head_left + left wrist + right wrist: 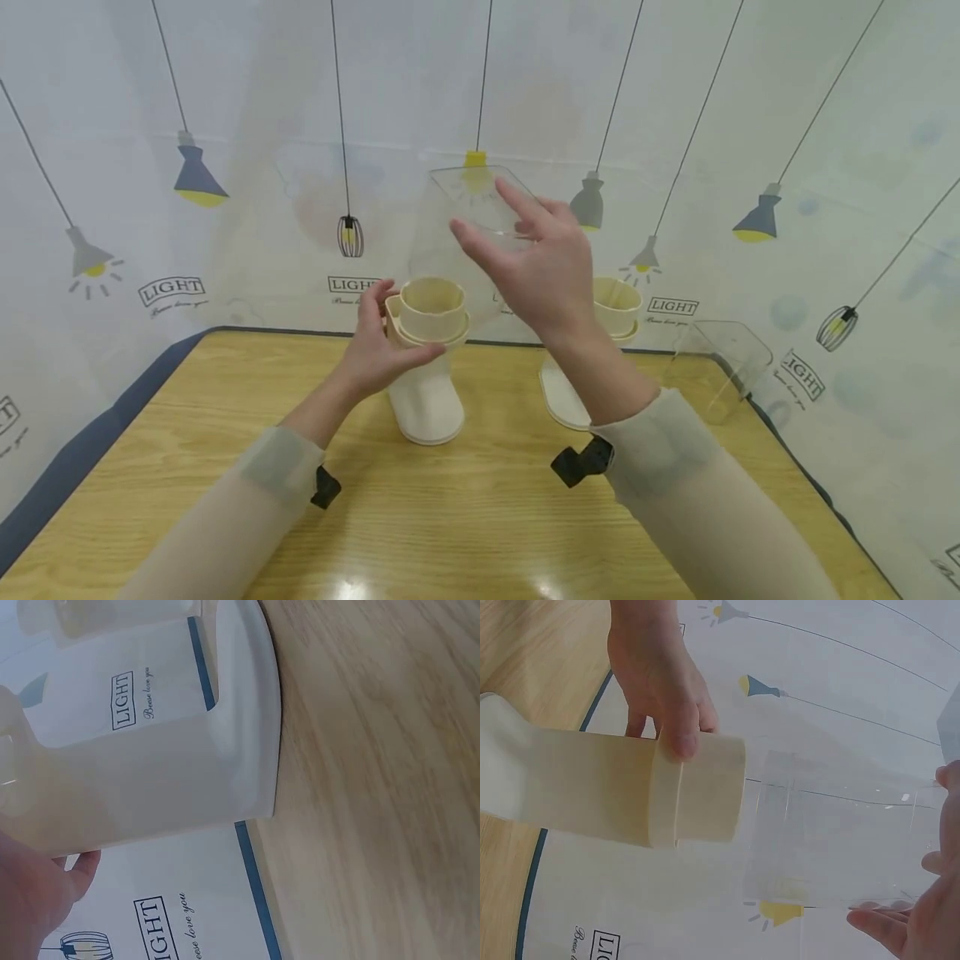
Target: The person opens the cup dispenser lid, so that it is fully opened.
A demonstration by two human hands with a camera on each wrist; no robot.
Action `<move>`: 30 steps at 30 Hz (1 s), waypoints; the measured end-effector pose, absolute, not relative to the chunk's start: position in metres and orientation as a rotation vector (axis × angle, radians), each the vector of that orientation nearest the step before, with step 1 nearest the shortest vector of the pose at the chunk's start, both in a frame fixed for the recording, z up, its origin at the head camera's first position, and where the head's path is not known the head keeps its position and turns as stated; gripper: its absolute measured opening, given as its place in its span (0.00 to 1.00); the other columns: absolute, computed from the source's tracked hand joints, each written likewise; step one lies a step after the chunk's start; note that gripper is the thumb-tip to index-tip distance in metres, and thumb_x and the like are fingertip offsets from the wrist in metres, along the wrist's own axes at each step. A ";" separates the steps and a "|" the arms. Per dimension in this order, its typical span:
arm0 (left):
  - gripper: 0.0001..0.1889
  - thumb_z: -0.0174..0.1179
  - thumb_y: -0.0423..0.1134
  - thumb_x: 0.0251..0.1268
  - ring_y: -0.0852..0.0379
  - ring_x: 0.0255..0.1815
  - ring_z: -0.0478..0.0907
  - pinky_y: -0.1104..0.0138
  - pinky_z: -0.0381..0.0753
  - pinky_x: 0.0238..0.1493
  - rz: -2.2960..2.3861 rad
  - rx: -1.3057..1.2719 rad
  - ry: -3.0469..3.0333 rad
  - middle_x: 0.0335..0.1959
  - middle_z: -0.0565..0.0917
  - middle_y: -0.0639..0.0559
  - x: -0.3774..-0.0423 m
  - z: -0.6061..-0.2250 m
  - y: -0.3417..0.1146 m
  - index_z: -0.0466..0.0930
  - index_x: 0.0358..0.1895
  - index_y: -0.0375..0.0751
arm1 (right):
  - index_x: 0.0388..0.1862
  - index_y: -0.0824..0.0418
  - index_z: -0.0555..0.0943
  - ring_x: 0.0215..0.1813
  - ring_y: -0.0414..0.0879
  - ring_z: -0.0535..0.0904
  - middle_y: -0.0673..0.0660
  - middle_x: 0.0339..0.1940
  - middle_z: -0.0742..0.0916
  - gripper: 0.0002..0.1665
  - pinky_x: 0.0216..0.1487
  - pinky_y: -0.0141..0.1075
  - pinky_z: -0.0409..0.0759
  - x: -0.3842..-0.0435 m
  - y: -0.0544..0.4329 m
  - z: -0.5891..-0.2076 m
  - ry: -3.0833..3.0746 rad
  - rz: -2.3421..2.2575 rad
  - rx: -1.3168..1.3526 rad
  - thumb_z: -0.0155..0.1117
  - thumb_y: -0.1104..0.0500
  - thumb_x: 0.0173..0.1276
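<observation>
My left hand [375,350] grips the round collar of a cream plastic stand [427,408], thumb across the front. The stand is upright on the table, its wide foot toward me. Raised above it, my right hand [551,271] holds a clear plastic container [840,840] between thumb and fingers. In the right wrist view, the container's lower end faces the collar's rim, with a small gap between them. The left wrist view shows the stand's body [150,795] close up, with part of the left hand [45,892] at its upper part.
A second cream stand [562,400] is to the right, partly hidden behind my right forearm. Farther right, another clear container [723,367] rests at the back of the wooden table [480,517]. A printed lamp-pattern sheet [255,200] rises behind the table.
</observation>
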State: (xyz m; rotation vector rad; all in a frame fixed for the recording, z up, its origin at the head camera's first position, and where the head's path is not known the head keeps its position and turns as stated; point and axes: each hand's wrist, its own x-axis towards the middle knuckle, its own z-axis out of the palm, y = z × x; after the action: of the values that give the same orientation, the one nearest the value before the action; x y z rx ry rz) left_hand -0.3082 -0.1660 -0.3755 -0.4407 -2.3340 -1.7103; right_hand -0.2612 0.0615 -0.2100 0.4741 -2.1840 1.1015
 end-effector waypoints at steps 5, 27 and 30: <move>0.64 0.83 0.51 0.53 0.42 0.76 0.64 0.41 0.70 0.78 -1.683 -0.413 -2.366 0.78 0.60 0.39 -0.306 -0.376 -0.170 0.44 0.85 0.45 | 0.73 0.40 0.81 0.57 0.48 0.86 0.56 0.67 0.85 0.41 0.49 0.44 0.88 -0.255 0.077 -0.209 -2.167 1.126 0.457 0.78 0.33 0.61; 0.63 0.80 0.65 0.51 0.41 0.77 0.65 0.42 0.76 0.74 -1.588 -0.199 -2.425 0.79 0.58 0.42 -0.299 -0.371 -0.158 0.50 0.86 0.52 | 0.72 0.35 0.81 0.58 0.50 0.89 0.54 0.61 0.85 0.36 0.42 0.17 0.78 -0.200 0.174 -0.240 -2.209 0.992 0.358 0.79 0.44 0.65; 0.61 0.79 0.64 0.54 0.41 0.77 0.65 0.43 0.76 0.74 -1.608 -0.240 -2.428 0.79 0.58 0.42 -0.300 -0.372 -0.161 0.51 0.86 0.54 | 0.73 0.37 0.80 0.56 0.43 0.87 0.56 0.63 0.85 0.37 0.40 0.19 0.74 -0.193 0.192 -0.253 -2.263 0.912 0.336 0.79 0.44 0.65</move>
State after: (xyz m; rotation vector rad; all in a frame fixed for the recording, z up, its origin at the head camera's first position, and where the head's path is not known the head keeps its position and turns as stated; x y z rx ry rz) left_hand -0.3003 -0.1614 -0.3720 -0.2398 -2.4282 -1.6078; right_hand -0.1928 0.1917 -0.2533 0.3358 -2.2626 0.9118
